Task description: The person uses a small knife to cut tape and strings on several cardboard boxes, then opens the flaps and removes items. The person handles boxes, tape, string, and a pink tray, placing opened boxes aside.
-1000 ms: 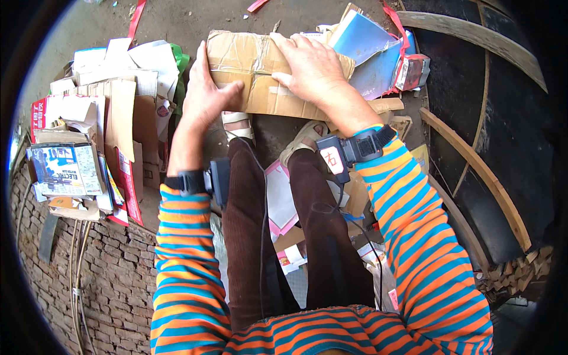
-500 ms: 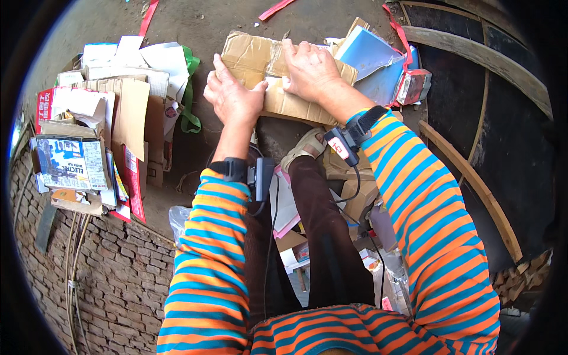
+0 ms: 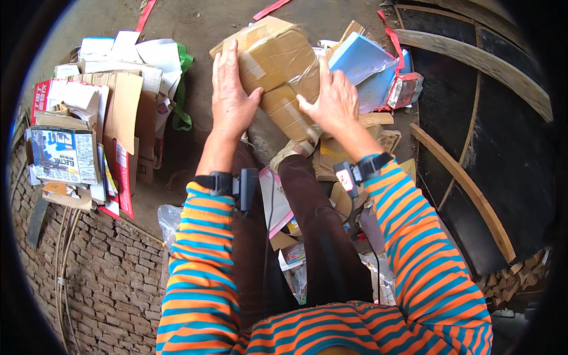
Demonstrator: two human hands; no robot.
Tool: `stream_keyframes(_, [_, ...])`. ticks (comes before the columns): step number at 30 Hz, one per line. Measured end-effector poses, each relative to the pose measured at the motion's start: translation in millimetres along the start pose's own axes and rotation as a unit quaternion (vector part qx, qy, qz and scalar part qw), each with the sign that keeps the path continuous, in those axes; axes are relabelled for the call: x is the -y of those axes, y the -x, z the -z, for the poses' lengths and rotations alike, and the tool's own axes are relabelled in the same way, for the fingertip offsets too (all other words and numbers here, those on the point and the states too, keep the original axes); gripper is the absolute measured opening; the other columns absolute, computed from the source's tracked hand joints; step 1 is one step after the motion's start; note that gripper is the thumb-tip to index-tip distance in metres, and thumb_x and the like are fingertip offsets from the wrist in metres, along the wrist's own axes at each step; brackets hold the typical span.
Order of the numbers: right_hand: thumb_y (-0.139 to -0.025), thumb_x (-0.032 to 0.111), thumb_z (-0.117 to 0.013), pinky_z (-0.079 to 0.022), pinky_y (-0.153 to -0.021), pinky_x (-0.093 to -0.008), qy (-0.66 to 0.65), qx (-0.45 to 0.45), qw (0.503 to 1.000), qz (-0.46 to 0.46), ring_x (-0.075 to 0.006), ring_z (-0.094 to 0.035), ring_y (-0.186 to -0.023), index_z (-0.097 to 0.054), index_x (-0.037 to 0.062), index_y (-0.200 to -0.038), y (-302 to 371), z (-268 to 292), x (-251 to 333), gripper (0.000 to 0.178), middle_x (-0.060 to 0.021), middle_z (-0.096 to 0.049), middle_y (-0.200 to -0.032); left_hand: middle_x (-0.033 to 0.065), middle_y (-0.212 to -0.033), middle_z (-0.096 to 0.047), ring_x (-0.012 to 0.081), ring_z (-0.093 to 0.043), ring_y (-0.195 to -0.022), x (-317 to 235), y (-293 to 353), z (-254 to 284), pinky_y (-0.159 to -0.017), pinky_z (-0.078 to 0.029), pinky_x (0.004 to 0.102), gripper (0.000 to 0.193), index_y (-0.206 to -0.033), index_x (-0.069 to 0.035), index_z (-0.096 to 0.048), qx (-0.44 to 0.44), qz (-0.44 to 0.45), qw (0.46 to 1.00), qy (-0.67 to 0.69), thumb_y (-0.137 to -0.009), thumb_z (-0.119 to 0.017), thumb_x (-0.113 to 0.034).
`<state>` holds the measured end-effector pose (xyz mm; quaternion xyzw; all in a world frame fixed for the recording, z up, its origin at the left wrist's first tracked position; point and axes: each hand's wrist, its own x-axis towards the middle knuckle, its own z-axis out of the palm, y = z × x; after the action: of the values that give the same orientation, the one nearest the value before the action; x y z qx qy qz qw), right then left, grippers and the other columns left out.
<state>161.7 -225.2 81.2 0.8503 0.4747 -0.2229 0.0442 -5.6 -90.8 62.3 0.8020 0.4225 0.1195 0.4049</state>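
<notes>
A brown cardboard box (image 3: 277,68), with strips of clear tape across it, is held tilted between my two hands above the ground. Along its left edge, my left hand (image 3: 232,100) grips it with the fingers up the side and the thumb on the near face. My right hand (image 3: 334,105) holds the right side, its thumb pressed against the lower part. The underside of the box is hidden. Just right of the box lie blue plastic folders (image 3: 358,62), near my right fingers but apart from them.
On the left stands a stack of flattened cartons and paper (image 3: 121,109) with a green strap (image 3: 182,115). Paper scraps and cardboard (image 3: 290,254) lie around my legs. Dark panels (image 3: 455,112) with curved wooden strips are on the right, a brick surface (image 3: 112,278) lower left.
The cardboard box has turned from lying crosswise to a steeper slant, showing a broader face. My right hand has moved from its top to its right side; my left now grips its left edge.
</notes>
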Motion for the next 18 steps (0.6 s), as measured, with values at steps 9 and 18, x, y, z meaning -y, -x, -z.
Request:
stream_keyframes(9, [-0.086,0.046,-0.066,-0.049,-0.095,-0.0456,-0.208,0.121,0.968,-0.073,-0.0368,-0.061,-0.113,-0.063,0.0049,-0.124,-51,-13,-19,0.056,-0.0213,-0.064,-0.121,0.0293,-0.150,-0.032,0.0395,-0.033,-0.142,57,-27,-43,-0.116,-0.033,0.0416,0.115,-0.154,-0.005,-0.008,-0.053,0.311,0.948,0.036,-0.068,-0.085,-0.010])
stream_keyframes(18, [-0.082,0.043,-0.071,-0.050,-0.096,-0.0431,-0.162,0.225,0.959,-0.064,-0.0353,-0.062,-0.113,-0.057,0.0065,-0.132,-85,-18,-20,0.064,-0.0204,-0.065,-0.122,0.0171,-0.132,-0.051,0.0281,-0.053,-0.122,51,-2,-72,-0.105,-0.043,0.0414,0.094,-0.145,-0.008,-0.022,0.040,0.362,0.855,0.368,-0.071,-0.079,0.002])
